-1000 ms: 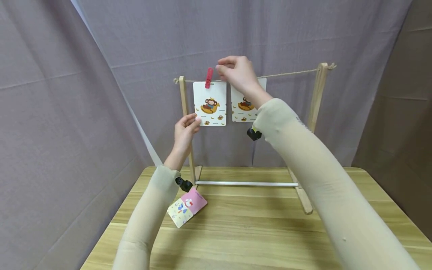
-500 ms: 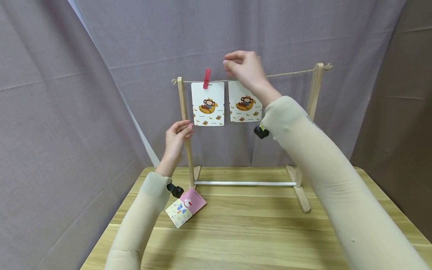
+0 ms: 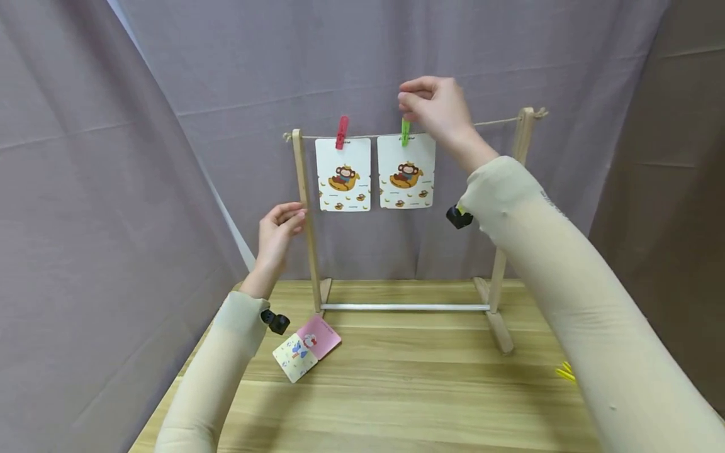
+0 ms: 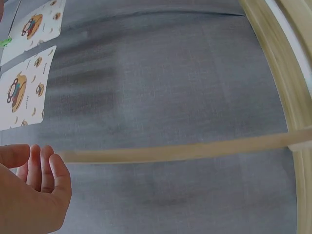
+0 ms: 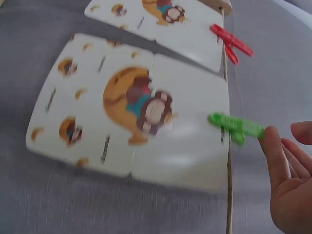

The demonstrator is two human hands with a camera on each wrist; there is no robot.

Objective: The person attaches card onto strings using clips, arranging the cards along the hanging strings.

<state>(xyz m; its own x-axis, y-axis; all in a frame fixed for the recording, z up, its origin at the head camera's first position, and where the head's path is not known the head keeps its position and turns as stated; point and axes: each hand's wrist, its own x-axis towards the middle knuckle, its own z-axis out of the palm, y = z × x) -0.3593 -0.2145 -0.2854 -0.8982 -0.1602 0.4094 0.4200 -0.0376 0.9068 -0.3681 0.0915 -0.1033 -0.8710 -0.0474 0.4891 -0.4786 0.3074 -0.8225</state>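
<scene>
Two white cards with a monkey on a banana hang from a string [image 3: 493,122]. A red clothespin [image 3: 342,133] clips the left card [image 3: 343,176], and a green clothespin [image 3: 404,133] clips the right card [image 3: 406,173]. My right hand [image 3: 444,116] is raised beside the green clothespin. In the right wrist view a fingertip lies at that clip's outer end, touching or just in front of it, while the thumb stands apart. My left hand [image 3: 275,238] hovers by the left post, fingers loosely bent, holding nothing, below and left of the left card.
The wooden stand has a left post [image 3: 308,239], a right post [image 3: 523,135] and a white crossbar [image 3: 404,307] low down. A pink and yellow card [image 3: 308,349] lies on the table [image 3: 408,402]. Something yellow [image 3: 565,372] shows beside my right sleeve. A grey curtain hangs behind.
My left hand has let go of the left card's lower corner and drawn left and down. My right hand has moved right and slightly up, uncovering the right card and its green clothespin.
</scene>
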